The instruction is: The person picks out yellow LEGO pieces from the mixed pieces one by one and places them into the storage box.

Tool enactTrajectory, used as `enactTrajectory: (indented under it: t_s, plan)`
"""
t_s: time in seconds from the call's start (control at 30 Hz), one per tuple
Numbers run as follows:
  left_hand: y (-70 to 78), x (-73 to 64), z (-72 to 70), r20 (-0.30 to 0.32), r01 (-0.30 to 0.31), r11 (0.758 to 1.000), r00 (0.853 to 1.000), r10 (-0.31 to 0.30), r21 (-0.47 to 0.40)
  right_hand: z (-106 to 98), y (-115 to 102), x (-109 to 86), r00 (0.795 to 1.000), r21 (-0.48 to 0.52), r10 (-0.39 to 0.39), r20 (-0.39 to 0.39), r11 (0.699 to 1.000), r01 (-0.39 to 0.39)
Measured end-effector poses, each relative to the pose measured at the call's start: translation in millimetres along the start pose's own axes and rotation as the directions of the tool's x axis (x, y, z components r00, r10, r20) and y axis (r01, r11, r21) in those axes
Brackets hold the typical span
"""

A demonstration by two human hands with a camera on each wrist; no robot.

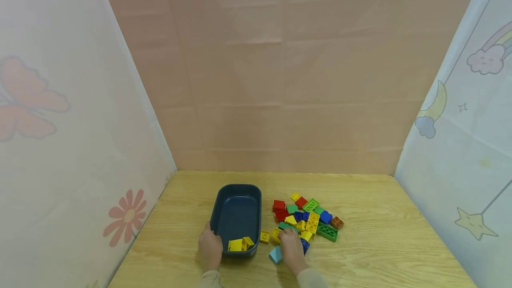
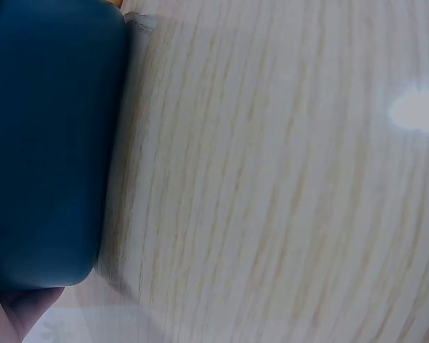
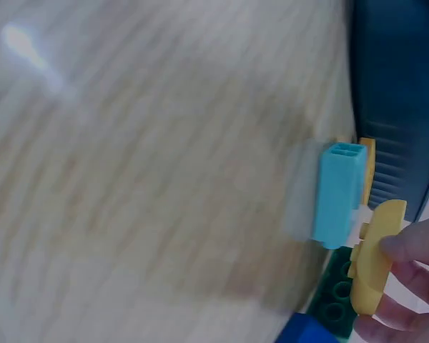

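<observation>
Right hand [image 1: 292, 250]: pinching a yellow brick [image 3: 376, 263]
Left hand [image 1: 210, 249]: gripping dark tray [image 1: 239, 210] to its right, probably just to steady it

No text, label, brand or number can be read on the bricks [image 1: 313, 222] or tray [image 1: 239, 212]. The table [image 1: 384, 226] shows none either.

The yellow toy brick [image 3: 375, 264] in the right hand [image 1: 292, 248] is smooth plastic, the tray [image 1: 240, 211] at the left hand [image 1: 210, 247] smooth, the wood-grained tabletop [image 1: 376, 226] beneath both glossy.
</observation>
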State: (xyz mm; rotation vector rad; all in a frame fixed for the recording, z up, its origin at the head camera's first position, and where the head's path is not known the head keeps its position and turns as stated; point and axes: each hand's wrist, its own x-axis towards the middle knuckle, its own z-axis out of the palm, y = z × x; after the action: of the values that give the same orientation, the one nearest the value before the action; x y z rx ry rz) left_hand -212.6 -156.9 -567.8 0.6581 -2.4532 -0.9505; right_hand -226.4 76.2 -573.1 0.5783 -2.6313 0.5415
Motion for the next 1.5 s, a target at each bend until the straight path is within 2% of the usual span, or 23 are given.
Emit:
enactTrajectory:
  t_s: [0.17,0.27,0.47,0.57,0.9,1.07,1.17,1.3,1.5]
  plan:
    - [-0.9,-0.1,1.0,-0.019,-0.015,1.0,1.0,0.015,-0.004,-6,-6,4.5,0.992,0.033,-0.03,-0.121,0.999,0.034]
    - [-1.8,0.2,1.9,-0.026,-0.024,1.0,0.999,0.025,0.004,-9,-11,7.7,0.978,0.048,-0.067,-0.2,0.996,0.078]
    - [-2.0,0.8,2.6,-0.023,-0.022,1.0,0.999,0.022,0.013,-14,-27,17.0,0.92,0.043,-0.17,-0.353,0.979,0.198]
    - [-1.3,1.2,2.0,-0.019,-0.017,1.0,1.0,0.018,0.015,-17,-37,21.5,0.9,0.048,-0.212,-0.38,0.968,0.248]
    - [-2.6,1.6,2.1,-0.011,-0.02,1.0,1.0,0.02,0.024,-11,-61,22.0,0.898,0.078,-0.294,-0.328,0.939,0.336]
    - [-2.0,1.7,1.3,-0.002,-0.005,1.0,1.0,0.005,0.02,-5,-66,18.5,0.896,0.096,-0.304,-0.323,0.932,0.351]
    - [-0.5,1.5,0.4,0.0,0.011,1.0,1.0,-0.011,0.019,-4,-68,16.1,0.909,0.12,-0.299,-0.291,0.931,0.344]
    - [-0.5,1.3,-0.7,-0.004,0.001,1.0,1.0,-0.001,0.018,-2,-71,14.2,0.932,0.145,-0.285,-0.223,0.936,0.321]
    - [-1.9,1.5,-0.4,0.003,0.0,1.0,1.0,0.0,0.004,-3,-74,12.4,0.943,0.17,-0.284,-0.173,0.934,0.313]
